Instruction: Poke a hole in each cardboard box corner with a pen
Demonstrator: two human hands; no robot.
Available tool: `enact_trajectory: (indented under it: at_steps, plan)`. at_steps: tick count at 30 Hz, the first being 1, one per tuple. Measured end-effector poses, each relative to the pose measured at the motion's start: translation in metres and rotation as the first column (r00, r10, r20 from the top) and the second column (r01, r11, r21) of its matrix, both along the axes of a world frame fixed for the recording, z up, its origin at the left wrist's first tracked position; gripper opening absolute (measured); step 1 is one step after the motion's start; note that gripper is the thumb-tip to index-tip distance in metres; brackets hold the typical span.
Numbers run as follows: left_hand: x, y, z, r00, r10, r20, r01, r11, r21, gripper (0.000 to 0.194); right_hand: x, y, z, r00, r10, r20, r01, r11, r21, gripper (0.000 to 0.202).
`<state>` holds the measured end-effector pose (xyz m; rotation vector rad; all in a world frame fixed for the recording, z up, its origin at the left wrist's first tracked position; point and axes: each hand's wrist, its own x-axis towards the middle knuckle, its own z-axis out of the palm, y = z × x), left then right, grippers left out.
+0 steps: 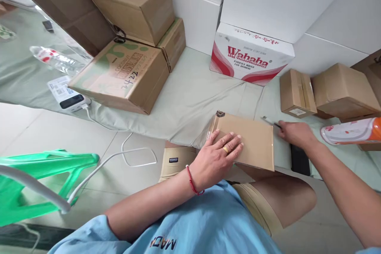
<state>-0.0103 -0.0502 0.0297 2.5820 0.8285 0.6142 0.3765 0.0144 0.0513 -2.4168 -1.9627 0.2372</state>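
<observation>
A small brown cardboard box [257,139] lies at the front edge of the covered table, close to my body. My left hand [218,156] rests flat on its top near the left side, fingers stretched out. To the right of the box, my right hand [294,133] is closed around a slim tool [271,123] with a dark handle and a thin metal end. The tool's tip points left toward the box and is apart from it. Its exact kind is too small to make out. A dark flat object [300,160] lies below my right wrist.
A white and red water carton [250,55] stands against the wall. Brown boxes [298,91] and an orange-white container [351,131] are at right. Stacked cartons [119,75], a plastic bottle [59,59] and a white device [71,101] with a cable sit left. A green stool [47,186] stands below.
</observation>
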Motion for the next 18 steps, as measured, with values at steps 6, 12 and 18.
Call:
enact_trajectory:
  at_steps: [6, 12, 18]
  plan:
    - [0.009, 0.009, 0.022, 0.982, 0.02, -0.186, 0.009, 0.988, 0.156, 0.044, -0.039, 0.014, 0.067, 0.914, -0.092, -0.395, 0.289, 0.831, 0.475, 0.022]
    - [0.027, 0.034, 0.037, 0.975, -0.064, -0.212, 0.093, 0.987, 0.131, 0.063, -0.185, 0.038, 0.066, 0.246, 0.397, -0.884, 0.056, 0.905, 0.422, 0.025]
    - [-0.002, 0.029, 0.008, 0.988, -0.001, 0.157, -0.012, 0.997, 0.081, 0.043, -0.226, 0.066, 0.01, -0.005, 0.179, -0.984, 0.032, 0.983, 0.178, 0.04]
